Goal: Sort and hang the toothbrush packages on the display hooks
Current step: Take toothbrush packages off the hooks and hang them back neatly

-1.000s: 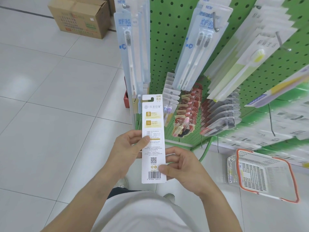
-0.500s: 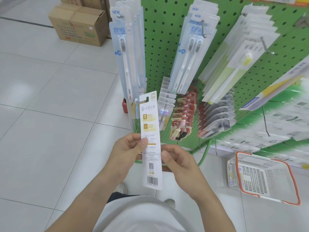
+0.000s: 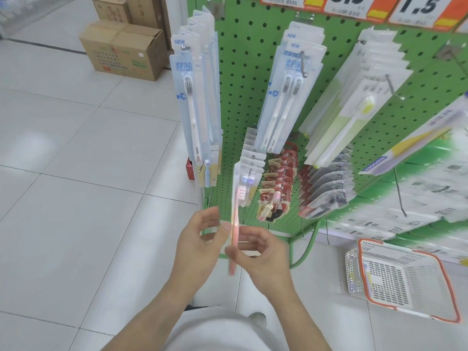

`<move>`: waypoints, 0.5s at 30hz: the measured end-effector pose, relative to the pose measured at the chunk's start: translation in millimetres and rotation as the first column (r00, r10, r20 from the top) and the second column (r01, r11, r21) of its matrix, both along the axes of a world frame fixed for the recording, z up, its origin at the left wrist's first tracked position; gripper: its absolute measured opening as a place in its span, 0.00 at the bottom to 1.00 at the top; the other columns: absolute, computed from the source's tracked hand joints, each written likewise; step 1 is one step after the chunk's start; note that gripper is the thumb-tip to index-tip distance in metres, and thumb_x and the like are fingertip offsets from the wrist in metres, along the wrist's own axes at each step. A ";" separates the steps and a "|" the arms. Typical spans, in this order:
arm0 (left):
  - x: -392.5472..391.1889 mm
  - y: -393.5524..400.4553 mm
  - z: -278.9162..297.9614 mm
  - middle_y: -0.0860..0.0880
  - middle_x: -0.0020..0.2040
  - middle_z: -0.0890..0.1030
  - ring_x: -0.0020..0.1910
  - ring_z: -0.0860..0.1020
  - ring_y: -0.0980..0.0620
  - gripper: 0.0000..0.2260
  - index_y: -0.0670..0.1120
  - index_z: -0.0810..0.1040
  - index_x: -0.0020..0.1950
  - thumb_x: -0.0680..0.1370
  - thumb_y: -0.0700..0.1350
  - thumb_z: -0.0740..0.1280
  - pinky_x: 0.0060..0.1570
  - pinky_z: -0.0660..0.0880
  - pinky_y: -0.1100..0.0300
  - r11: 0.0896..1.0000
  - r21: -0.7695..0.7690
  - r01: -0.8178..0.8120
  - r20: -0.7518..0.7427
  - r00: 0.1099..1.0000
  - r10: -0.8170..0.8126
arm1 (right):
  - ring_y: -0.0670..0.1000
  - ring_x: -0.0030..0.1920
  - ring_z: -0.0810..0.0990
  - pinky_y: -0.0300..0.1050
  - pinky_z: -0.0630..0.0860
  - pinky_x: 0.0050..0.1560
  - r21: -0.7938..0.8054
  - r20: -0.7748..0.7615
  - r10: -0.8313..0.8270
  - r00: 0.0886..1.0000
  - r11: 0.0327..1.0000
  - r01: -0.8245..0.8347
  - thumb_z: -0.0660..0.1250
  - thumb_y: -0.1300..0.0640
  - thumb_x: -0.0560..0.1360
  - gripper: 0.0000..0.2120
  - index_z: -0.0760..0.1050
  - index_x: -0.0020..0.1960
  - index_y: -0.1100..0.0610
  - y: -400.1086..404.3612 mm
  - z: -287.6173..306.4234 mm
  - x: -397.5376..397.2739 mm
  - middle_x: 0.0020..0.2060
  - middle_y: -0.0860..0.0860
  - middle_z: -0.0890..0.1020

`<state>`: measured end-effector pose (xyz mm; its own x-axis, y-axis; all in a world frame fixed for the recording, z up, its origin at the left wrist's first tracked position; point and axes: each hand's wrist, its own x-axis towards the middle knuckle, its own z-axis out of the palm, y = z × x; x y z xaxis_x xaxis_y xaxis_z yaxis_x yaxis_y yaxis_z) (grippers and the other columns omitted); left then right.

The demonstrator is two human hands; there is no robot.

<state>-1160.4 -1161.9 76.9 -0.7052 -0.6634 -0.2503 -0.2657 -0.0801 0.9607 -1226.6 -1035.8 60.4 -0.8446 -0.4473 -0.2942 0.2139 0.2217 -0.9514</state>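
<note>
Upright and edge-on: one toothbrush package between two hands

Currently the slim clear blister package with a pink toothbrush is standing almost vertical in front of the person, its long axis running up and down with a slight lean, the bristled head pointing up toward the display and the handle end pointing down toward the floor. It is turning its thin edge to the camera, so the card face is not readable, and it is blurred. The right hand is pinching the lower half, thumb and curled fingers forming a grip clamped on the pack. The left hand is hovering just beside it with fingers spread and loosely bent; whether its thumb is touching the pack cannot be told.

Behind the pack, the green perforated pegboard display is carrying rows of hanging packs: pale blue toothbrush packages at the left corner and twin-brush blue packages near the middle. A white plastic basket with an orange rim is sitting on the tiled floor to the right, and a brown cardboard box is standing farther back on the left.
</note>
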 end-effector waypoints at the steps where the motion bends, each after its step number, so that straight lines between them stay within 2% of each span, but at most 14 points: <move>1: 0.0 0.7 2.9 0.57 0.52 0.85 0.52 0.82 0.63 0.11 0.51 0.79 0.59 0.77 0.42 0.72 0.45 0.75 0.73 1.000 0.011 0.015 -0.020 1.000 -0.015 | 0.47 0.45 0.85 0.45 0.83 0.43 0.051 -0.054 0.023 0.998 0.998 -0.020 0.82 0.62 0.66 0.17 0.82 0.51 0.49 -0.6 -1.5 0.2 0.44 0.45 0.87; 4: -0.2 -0.7 5.8 0.55 0.45 0.87 0.46 0.84 0.60 0.04 0.47 0.82 0.52 0.79 0.41 0.71 0.43 0.75 0.74 0.999 0.012 0.040 -0.046 0.998 -0.040 | 0.43 0.47 0.82 0.41 0.80 0.45 0.256 -0.282 0.174 0.944 0.961 -0.101 0.81 0.54 0.65 0.17 0.79 0.50 0.44 -2.0 -6.8 -0.8 0.45 0.41 0.84; 5: 0.1 -2.5 5.5 0.53 0.43 0.87 0.45 0.85 0.58 0.02 0.46 0.83 0.50 0.79 0.41 0.70 0.43 0.76 0.72 0.999 0.009 0.035 -0.047 0.998 -0.035 | 0.42 0.48 0.81 0.40 0.78 0.46 0.326 -0.348 0.234 0.908 0.938 -0.116 0.80 0.52 0.65 0.17 0.78 0.50 0.44 -2.3 -8.2 -2.2 0.45 0.40 0.82; 7: 1.0 -7.5 1.2 0.51 0.41 0.87 0.43 0.86 0.53 0.06 0.44 0.84 0.48 0.81 0.43 0.68 0.45 0.80 0.63 0.999 0.022 0.037 -0.037 0.999 -0.036 | 0.42 0.48 0.80 0.38 0.76 0.47 0.386 -0.399 0.302 0.866 0.912 -0.140 0.80 0.50 0.65 0.17 0.77 0.49 0.43 -2.5 -8.7 -6.5 0.44 0.39 0.80; 11: 1.6 -21.1 -7.6 0.46 0.41 0.87 0.42 0.86 0.46 0.07 0.42 0.84 0.50 0.82 0.41 0.66 0.48 0.83 0.51 0.996 0.050 0.073 -0.003 0.997 -0.073 | 0.44 0.45 0.81 0.37 0.76 0.43 0.353 -0.416 0.308 0.856 0.922 -0.160 0.77 0.47 0.71 0.08 0.78 0.42 0.45 -6.4 -8.4 -12.1 0.41 0.40 0.82; 13: 1.8 -30.6 -11.4 0.45 0.42 0.87 0.43 0.86 0.43 0.07 0.41 0.84 0.51 0.82 0.41 0.66 0.49 0.83 0.46 0.992 0.065 0.109 0.014 0.994 -0.110 | 0.44 0.45 0.81 0.39 0.77 0.42 0.308 -0.436 0.244 0.866 0.945 -0.111 0.74 0.48 0.74 0.05 0.79 0.44 0.46 -12.5 -5.4 -16.2 0.41 0.40 0.82; 15: 1.8 -38.9 -13.8 0.43 0.44 0.87 0.44 0.86 0.42 0.07 0.41 0.84 0.54 0.82 0.40 0.66 0.50 0.82 0.44 0.983 0.105 0.151 0.007 0.988 -0.153 | 0.42 0.45 0.81 0.37 0.77 0.42 0.226 -0.397 0.159 0.904 0.972 -0.071 0.75 0.50 0.75 0.07 0.78 0.50 0.46 -21.6 0.4 -24.1 0.42 0.40 0.83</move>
<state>-1158.5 -1200.8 63.1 -0.7915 -0.5186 -0.3235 -0.2970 -0.1362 0.9451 -1250.7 -1057.4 60.8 -0.8557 -0.5167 -0.0271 -0.2236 0.4165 -0.8812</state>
